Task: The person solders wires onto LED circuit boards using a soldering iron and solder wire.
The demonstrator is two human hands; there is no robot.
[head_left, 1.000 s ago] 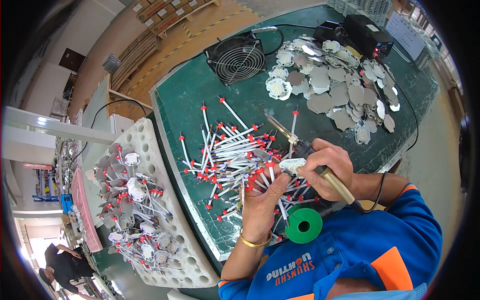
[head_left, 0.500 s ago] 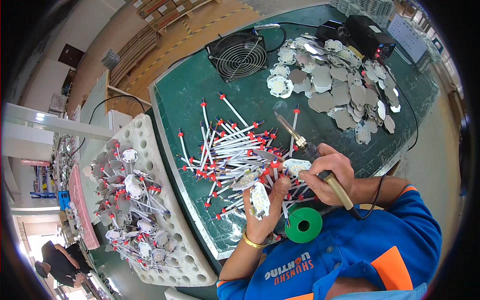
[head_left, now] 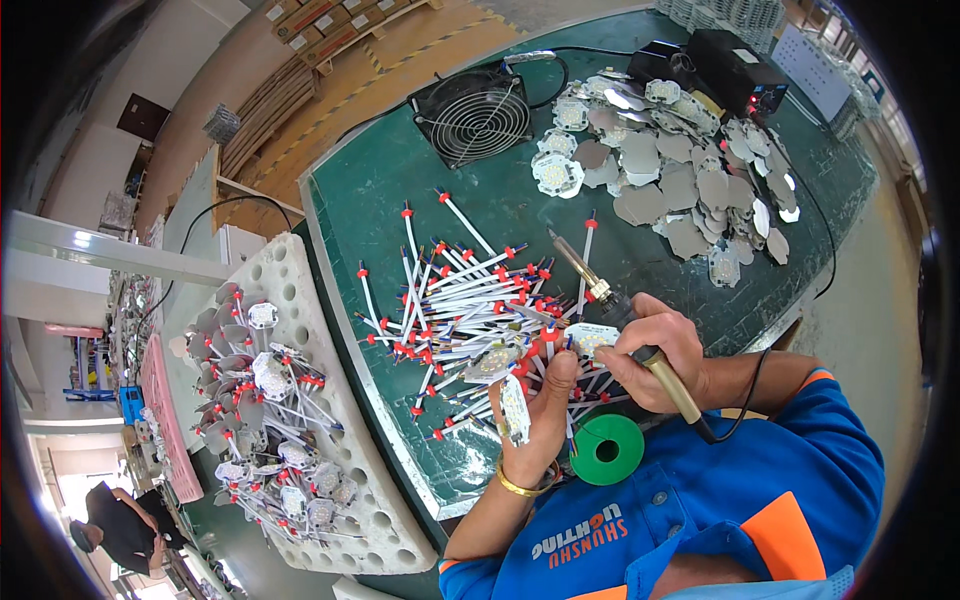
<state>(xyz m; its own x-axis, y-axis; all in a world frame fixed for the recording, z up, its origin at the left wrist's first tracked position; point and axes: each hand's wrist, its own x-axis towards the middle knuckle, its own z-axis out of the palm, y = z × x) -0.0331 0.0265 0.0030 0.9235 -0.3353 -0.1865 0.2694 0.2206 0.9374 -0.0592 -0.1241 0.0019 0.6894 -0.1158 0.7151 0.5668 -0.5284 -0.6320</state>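
Note:
My right hand (head_left: pixel 660 345) is closed around a soldering iron (head_left: pixel 583 268), its tip pointing up and to the left. The fingertips of that hand also pinch the edge of a white LED board (head_left: pixel 594 337). My left hand (head_left: pixel 538 425) is closed on a few LED boards, one of them a tilted board (head_left: pixel 514 408) by the palm and another a round board (head_left: pixel 493 362) at the fingers. A red-collared white cable stands near the left thumb. Behind the hands lies a pile of short white cables (head_left: pixel 465 290) with red collars. A green solder spool (head_left: pixel 626 436) sits below them.
Loose LED boards (head_left: pixel 655 170) are heaped at the far right, beside a black power unit (head_left: pixel 735 70). A black fan (head_left: pixel 472 115) stands at the far edge. To the left, a foam tray (head_left: pixel 385 500) bears wired boards. Another person (head_left: pixel 125 525) is at the far left.
The LED board by my left palm has turned more edge-on. The board under my right fingertips has tilted slightly. Both hands stay in nearly the same place.

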